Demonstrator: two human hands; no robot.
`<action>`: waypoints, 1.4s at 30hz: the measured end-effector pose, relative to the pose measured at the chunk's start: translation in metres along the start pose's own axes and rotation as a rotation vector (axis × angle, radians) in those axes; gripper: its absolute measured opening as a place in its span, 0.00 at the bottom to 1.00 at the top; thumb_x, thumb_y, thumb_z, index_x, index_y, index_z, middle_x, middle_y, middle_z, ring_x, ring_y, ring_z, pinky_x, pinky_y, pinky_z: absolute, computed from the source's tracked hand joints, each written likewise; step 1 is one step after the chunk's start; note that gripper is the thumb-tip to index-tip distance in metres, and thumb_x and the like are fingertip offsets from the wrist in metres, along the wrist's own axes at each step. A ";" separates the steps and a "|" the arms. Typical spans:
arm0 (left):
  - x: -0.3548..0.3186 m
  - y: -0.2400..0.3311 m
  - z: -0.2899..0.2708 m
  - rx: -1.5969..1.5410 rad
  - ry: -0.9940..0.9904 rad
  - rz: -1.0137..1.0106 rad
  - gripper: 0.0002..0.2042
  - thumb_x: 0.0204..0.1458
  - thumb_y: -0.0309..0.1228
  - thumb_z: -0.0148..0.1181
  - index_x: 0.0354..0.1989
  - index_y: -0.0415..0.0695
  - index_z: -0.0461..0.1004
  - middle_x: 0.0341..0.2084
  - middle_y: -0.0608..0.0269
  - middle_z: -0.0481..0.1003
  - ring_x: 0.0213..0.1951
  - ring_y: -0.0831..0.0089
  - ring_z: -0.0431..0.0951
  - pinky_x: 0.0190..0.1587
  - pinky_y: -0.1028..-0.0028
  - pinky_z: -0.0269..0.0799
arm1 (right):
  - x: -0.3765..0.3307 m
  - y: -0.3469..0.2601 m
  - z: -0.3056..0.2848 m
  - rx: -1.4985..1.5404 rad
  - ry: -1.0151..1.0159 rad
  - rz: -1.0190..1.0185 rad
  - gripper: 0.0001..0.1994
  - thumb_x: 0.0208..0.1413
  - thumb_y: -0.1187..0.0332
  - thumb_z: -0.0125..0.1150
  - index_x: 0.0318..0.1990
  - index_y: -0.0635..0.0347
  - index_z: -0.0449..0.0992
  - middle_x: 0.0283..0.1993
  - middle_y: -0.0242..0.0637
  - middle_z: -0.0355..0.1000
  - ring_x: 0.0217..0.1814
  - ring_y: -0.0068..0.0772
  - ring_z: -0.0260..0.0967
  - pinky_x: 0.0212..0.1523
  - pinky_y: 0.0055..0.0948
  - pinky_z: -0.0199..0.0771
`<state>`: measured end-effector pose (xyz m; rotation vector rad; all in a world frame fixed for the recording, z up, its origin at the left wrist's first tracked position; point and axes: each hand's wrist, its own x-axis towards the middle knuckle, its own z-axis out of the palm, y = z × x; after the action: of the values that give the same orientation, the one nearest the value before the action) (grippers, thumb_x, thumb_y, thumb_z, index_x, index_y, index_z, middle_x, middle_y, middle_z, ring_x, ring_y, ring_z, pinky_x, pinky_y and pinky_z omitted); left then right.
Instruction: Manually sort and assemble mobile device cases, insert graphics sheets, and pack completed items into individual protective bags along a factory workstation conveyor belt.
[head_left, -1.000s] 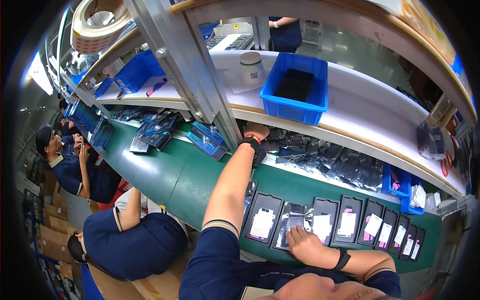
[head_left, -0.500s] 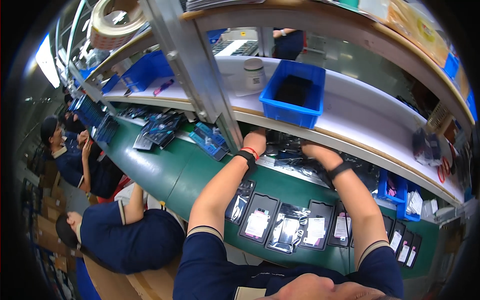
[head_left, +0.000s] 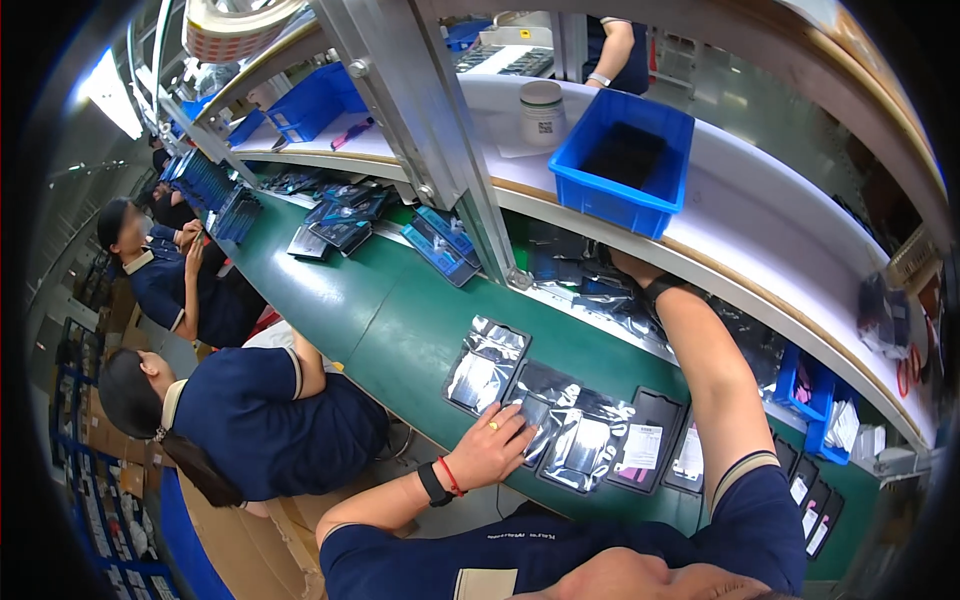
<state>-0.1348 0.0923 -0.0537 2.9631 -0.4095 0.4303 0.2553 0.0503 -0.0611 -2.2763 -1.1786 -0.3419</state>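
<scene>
left hand (head_left: 492, 447): flat, open, on silver foil bag (head_left: 533, 405) at near edge of green belt (head_left: 380, 310) | right hand (head_left: 628, 268): under white shelf (head_left: 720, 215), grip not visible | bag probably light, slippery, crinkly; pinch by corner

The right hand (head_left: 628, 268) reaches far under the white shelf (head_left: 800, 250), and its fingers vanish behind the shelf's edge among the dark bags (head_left: 590, 290) there; whether the grip closes on anything cannot be told. The left hand (head_left: 493, 447) covers the near corner of a silver bag (head_left: 540, 405), so that corner is out of sight. The row of black trays (head_left: 810, 490) on the counter (head_left: 380, 310) slips behind the right arm and blurs toward the rim. A person behind the shelf (head_left: 620, 50) is cut off at the top edge, only an arm and torso showing. Contents of the blue bin (head_left: 625, 165) are too dark to make out.
</scene>
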 end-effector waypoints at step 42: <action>0.176 0.119 0.040 -0.194 0.082 0.190 0.18 0.43 0.24 0.50 0.45 0.36 0.65 0.47 0.36 0.66 0.51 0.44 0.68 0.48 0.59 0.69 | -0.304 -0.016 -0.219 0.190 0.203 0.448 0.07 0.46 0.73 0.60 0.33 0.66 0.76 0.31 0.46 0.74 0.32 0.42 0.73 0.34 0.31 0.72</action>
<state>0.0045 -0.0712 -0.0306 2.7199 -0.6849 0.4991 0.0704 -0.2721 -0.0150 -2.1984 -0.5524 -0.2657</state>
